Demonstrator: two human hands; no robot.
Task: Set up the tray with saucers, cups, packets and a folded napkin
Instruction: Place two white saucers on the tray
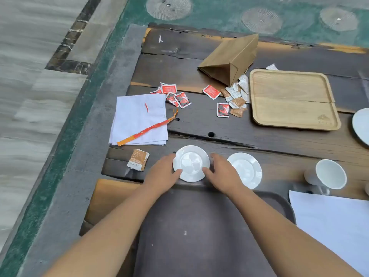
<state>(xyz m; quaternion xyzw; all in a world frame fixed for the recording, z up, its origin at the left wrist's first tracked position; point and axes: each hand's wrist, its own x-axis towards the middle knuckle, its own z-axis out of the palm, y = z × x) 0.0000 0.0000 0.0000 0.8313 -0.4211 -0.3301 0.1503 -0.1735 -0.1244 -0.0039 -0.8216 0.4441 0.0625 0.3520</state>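
While their thumbs are lying on its rim, the left hand point(162, 173) and right hand point(224, 173) are gripping a round white ceramic saucer point(191, 163) from either side (just past the far edge of the dark brown plastic tray point(199, 226)); a second white saucer point(247, 170) is sitting just beside the right hand.

This looks like a café or hotel lounge service spot. The rough dark-plank worktop point(199, 124) carries loose sachets point(179, 98) beyond the left hand point(162, 172), a wooden serving tray point(291, 100) beyond the right hand point(223, 172), a white saucer point(191, 163) between them and a cup point(330, 173) to the right. Marble floor point(30, 76) and patterned green carpet point(219, 9) surround it.
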